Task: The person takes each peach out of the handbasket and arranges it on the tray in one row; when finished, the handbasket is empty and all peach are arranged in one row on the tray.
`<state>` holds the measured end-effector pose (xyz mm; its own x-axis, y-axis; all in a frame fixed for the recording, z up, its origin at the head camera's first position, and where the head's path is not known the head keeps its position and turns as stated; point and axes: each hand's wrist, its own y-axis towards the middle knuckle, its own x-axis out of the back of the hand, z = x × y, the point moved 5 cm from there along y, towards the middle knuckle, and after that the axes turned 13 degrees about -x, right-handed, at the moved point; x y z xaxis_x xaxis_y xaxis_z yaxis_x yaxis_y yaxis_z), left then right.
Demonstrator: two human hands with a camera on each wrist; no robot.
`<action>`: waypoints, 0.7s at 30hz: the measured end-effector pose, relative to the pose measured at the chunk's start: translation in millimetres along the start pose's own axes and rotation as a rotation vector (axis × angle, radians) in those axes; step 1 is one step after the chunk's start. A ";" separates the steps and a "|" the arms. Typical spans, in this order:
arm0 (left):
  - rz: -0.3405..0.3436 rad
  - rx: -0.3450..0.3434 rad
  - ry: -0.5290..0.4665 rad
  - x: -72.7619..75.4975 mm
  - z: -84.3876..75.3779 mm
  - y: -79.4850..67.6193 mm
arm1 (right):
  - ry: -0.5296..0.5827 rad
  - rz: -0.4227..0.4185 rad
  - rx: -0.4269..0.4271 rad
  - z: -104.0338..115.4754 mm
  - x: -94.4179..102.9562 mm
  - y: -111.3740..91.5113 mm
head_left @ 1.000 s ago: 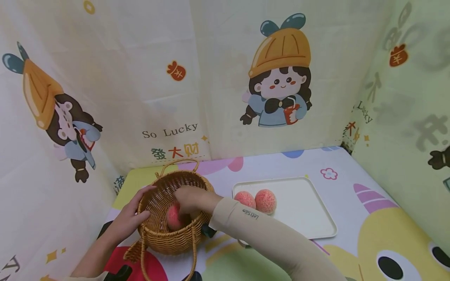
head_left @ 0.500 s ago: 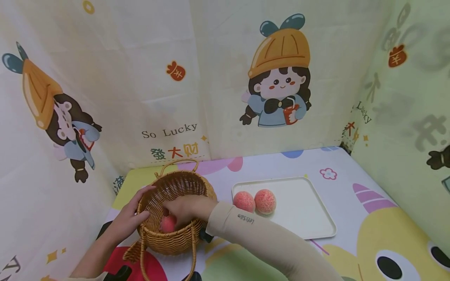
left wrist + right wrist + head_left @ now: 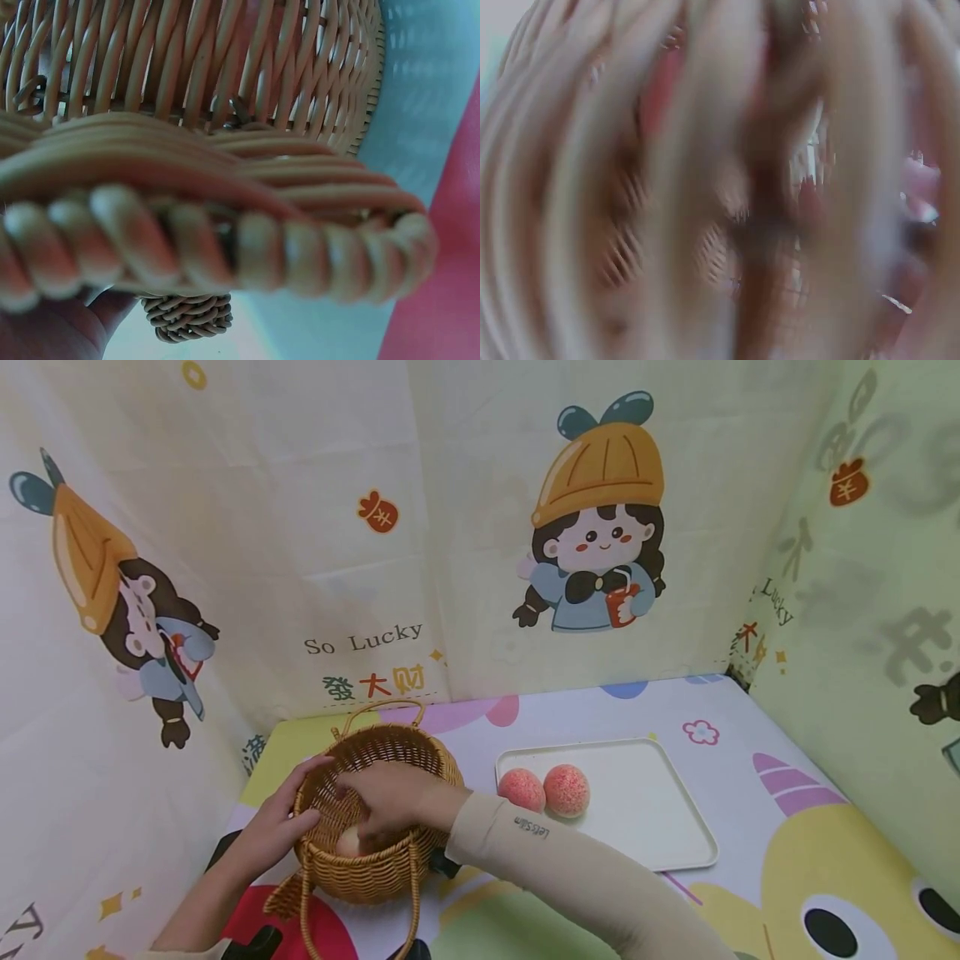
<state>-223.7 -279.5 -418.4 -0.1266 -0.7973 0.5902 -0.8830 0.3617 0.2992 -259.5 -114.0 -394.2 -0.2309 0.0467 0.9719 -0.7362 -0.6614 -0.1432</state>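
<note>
The brown wicker basket [image 3: 360, 872] stands on the left of the table, tilted so that its mouth faces the head camera. My left hand [image 3: 281, 814] grips its left rim, thumb and fingertips over the edge; part of that hand [image 3: 56, 330] appears below the rim in the left wrist view. Inside the basket is my right hand [image 3: 393, 797], its fingers spread to the left above a peach [image 3: 348, 842] whose pale side shows. The thumb reaches down close to this peach; contact is hard to tell. Blurred wicker fills the right wrist view.
Right of the basket lies a white tray [image 3: 637, 810] bearing two pink speckled peaches, a left peach [image 3: 521, 789] and a right peach [image 3: 567, 791]. The basket's handles [image 3: 415, 902] stick out at front and back. Printed cloth walls [image 3: 465, 568] enclose the table.
The peach in the basket has shifted left and turned from its pink to its pale side. My right hand has moved left, its fingers lifting and spreading from the peach. My left hand stays put.
</note>
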 end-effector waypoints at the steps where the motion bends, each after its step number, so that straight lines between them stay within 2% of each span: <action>1: 0.001 0.002 0.002 0.2 0.0 0.2 | -0.026 -0.016 0.007 -0.5 1.3 -0.4; 3: 0.003 0.005 0.000 0.2 0.1 0.4 | -0.062 -0.016 0.017 -1.7 2.3 -1.0; 5: 0.003 0.005 -0.004 0.0 0.6 0.4 | -0.086 0.021 0.029 -3.0 0.0 -0.9; 9: 0.001 0.003 -0.007 -0.4 1.7 -0.1 | -0.037 0.122 0.078 -2.8 -5.7 -0.2; 16: -0.001 0.020 -0.019 -1.3 3.3 -1.8 | 0.003 0.344 0.101 1.3 -22.2 0.4; 21: -0.002 0.009 -0.009 -1.6 1.5 -0.9 | -0.013 0.348 0.107 5.1 -25.0 0.3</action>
<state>-223.4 -279.3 -420.8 -0.1289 -0.8024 0.5827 -0.8873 0.3558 0.2936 -250.7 -119.2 -417.6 -0.4469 -0.2042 0.8710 -0.5444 -0.7105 -0.4459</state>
